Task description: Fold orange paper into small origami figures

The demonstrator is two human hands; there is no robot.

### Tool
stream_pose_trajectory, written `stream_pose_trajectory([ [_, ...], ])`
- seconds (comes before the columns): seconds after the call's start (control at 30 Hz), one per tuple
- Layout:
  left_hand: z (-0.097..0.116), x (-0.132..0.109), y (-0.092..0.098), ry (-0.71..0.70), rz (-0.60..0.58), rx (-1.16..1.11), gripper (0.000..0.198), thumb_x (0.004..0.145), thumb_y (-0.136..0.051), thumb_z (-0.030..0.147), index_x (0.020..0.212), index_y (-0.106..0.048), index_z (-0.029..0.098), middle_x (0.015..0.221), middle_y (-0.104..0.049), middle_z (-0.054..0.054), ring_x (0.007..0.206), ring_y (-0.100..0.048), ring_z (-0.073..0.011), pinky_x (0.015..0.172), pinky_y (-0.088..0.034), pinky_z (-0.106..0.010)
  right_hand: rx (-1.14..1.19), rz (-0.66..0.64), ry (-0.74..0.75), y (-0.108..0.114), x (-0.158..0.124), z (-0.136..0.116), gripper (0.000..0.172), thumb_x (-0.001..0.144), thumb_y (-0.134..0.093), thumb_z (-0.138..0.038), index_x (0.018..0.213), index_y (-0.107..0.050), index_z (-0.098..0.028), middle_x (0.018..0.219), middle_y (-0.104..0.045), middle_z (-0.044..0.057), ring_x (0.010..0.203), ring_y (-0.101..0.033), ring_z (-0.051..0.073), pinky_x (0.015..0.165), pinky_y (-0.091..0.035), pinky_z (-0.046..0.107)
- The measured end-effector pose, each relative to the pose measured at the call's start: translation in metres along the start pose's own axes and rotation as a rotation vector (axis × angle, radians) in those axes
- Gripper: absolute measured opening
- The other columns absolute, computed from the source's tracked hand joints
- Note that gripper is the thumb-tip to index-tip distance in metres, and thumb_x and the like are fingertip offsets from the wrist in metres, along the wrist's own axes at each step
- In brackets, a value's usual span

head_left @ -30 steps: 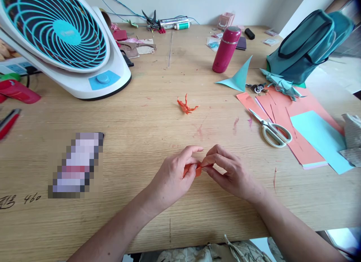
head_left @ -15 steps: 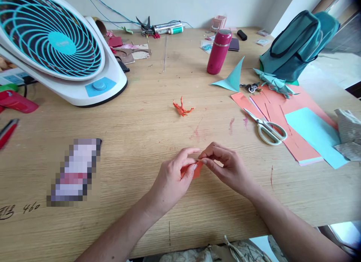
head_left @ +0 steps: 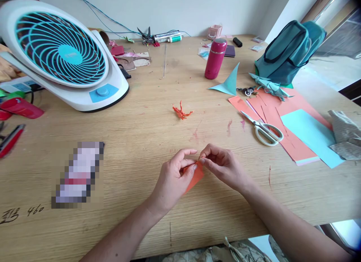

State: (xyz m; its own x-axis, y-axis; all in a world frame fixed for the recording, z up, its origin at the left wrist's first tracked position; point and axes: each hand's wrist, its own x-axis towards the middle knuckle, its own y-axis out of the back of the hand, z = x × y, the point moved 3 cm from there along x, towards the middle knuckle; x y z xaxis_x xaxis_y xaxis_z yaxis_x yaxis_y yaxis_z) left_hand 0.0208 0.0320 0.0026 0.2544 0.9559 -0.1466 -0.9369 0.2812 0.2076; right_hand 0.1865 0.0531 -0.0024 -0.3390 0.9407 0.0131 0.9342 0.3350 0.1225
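A small piece of orange paper [head_left: 195,180] is held between my two hands, low over the table's near half. My left hand [head_left: 176,174] pinches it between thumb and fingers and hides part of it. At the paper's upper corner, the thumb and forefinger of my right hand [head_left: 221,165] are closed on its edge. Beyond my hands lies a small orange folded paper figure [head_left: 182,111] with thin pointed limbs.
White-handled scissors [head_left: 266,132] rest on orange and light-blue paper sheets [head_left: 308,128] at the right. Behind them are a folded teal paper [head_left: 229,81], keys, a magenta flask [head_left: 216,59] and a teal bag [head_left: 287,53]. A fan [head_left: 70,55] and a blurred-out phone-like object [head_left: 80,171] stand left.
More of the orange paper now shows below my left thumb, with its face turned toward me. Both hands keep their pinch. The whole view has shifted slightly.
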Motion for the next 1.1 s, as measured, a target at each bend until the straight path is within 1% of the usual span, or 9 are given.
stream_pose_trajectory([
  [0.17, 0.001, -0.001, -0.003, 0.010, -0.010, -0.008, 0.038, 0.089, -0.058, 0.017, 0.127, -0.061, 0.022, 0.092, -0.080, -0.002, 0.080, -0.073, -0.0152, 0.074, -0.053, -0.023, 0.031, 0.016, -0.060, 0.003, 0.003, -0.002, 0.033, 0.092, -0.062, -0.044, 0.074, -0.060, -0.017, 0.065, -0.054, -0.002, 0.061, -0.048, 0.011, 0.057, -0.039, 0.023],
  [0.27, 0.000, 0.000, -0.001, 0.030, 0.048, -0.010, 0.037, 0.087, -0.060, 0.016, 0.124, -0.065, 0.022, 0.088, -0.080, -0.002, 0.074, -0.071, -0.0144, 0.068, -0.051, -0.022, 0.107, 0.101, -0.120, 0.008, 0.004, -0.001, 0.034, 0.090, -0.064, -0.050, 0.083, -0.065, -0.016, 0.076, -0.060, 0.001, 0.066, -0.051, 0.012, 0.061, -0.042, 0.024],
  [0.33, -0.001, 0.001, 0.002, 0.023, 0.112, -0.079, 0.027, 0.087, -0.063, 0.019, 0.114, -0.068, 0.020, 0.090, -0.079, -0.003, 0.078, -0.072, -0.0152, 0.070, -0.052, -0.022, 0.109, 0.134, -0.125, 0.009, 0.003, -0.001, 0.036, 0.090, -0.064, -0.052, 0.093, -0.066, -0.017, 0.086, -0.063, 0.003, 0.071, -0.054, 0.013, 0.065, -0.044, 0.025],
  [0.5, -0.002, 0.005, 0.006, -0.026, 0.223, -0.318, 0.010, 0.084, -0.071, 0.026, 0.089, -0.069, 0.017, 0.084, -0.074, -0.002, 0.079, -0.069, -0.0138, 0.074, -0.053, -0.022, 0.067, 0.030, -0.098, -0.008, -0.001, 0.001, 0.036, 0.084, -0.073, -0.048, 0.098, -0.060, -0.018, 0.089, -0.063, 0.003, 0.077, -0.056, 0.015, 0.067, -0.045, 0.026],
  [0.6, -0.003, 0.007, 0.007, -0.016, 0.278, -0.394, 0.012, 0.079, -0.076, 0.025, 0.080, -0.067, 0.017, 0.079, -0.070, 0.000, 0.076, -0.063, -0.0112, 0.072, -0.050, -0.020, 0.024, -0.009, -0.134, -0.017, -0.002, 0.004, 0.032, 0.084, -0.074, -0.045, 0.085, -0.059, -0.017, 0.078, -0.058, 0.000, 0.068, -0.050, 0.013, 0.060, -0.040, 0.024],
  [0.73, -0.004, 0.008, 0.005, 0.064, 0.197, -0.468, 0.016, 0.079, -0.075, 0.028, 0.086, -0.069, 0.016, 0.081, -0.070, -0.001, 0.076, -0.061, -0.0120, 0.073, -0.048, -0.023, 0.023, -0.015, -0.173, -0.019, -0.001, 0.007, 0.036, 0.085, -0.071, -0.046, 0.073, -0.055, -0.016, 0.068, -0.050, -0.003, 0.061, -0.042, 0.010, 0.055, -0.032, 0.024],
  [0.83, -0.006, 0.008, 0.005, 0.084, 0.133, -0.479, 0.019, 0.081, -0.073, 0.031, 0.076, -0.065, 0.014, 0.074, -0.065, -0.001, 0.071, -0.055, -0.0113, 0.070, -0.044, -0.023, 0.079, -0.032, -0.198, -0.018, 0.000, 0.007, 0.039, 0.082, -0.072, -0.051, 0.074, -0.055, -0.016, 0.067, -0.050, -0.003, 0.060, -0.042, 0.010, 0.054, -0.031, 0.024],
  [0.97, -0.006, 0.009, 0.007, 0.046, 0.116, -0.455, 0.026, 0.087, -0.067, 0.037, 0.074, -0.062, 0.016, 0.071, -0.058, 0.001, 0.068, -0.050, -0.0109, 0.067, -0.041, -0.023, 0.152, -0.038, -0.237, -0.019, 0.000, 0.005, 0.046, 0.077, -0.074, -0.057, 0.072, -0.054, -0.017, 0.066, -0.050, -0.003, 0.059, -0.042, 0.010, 0.054, -0.031, 0.023],
  [1.1, -0.003, 0.009, 0.008, 0.009, 0.075, -0.369, 0.038, 0.095, -0.054, 0.050, 0.079, -0.063, 0.017, 0.075, -0.060, -0.001, 0.070, -0.053, -0.0135, 0.070, -0.045, -0.026, 0.108, -0.016, -0.267, -0.018, -0.001, 0.005, 0.046, 0.077, -0.074, -0.058, 0.071, -0.053, -0.017, 0.066, -0.049, -0.003, 0.059, -0.041, 0.010, 0.053, -0.031, 0.023],
])
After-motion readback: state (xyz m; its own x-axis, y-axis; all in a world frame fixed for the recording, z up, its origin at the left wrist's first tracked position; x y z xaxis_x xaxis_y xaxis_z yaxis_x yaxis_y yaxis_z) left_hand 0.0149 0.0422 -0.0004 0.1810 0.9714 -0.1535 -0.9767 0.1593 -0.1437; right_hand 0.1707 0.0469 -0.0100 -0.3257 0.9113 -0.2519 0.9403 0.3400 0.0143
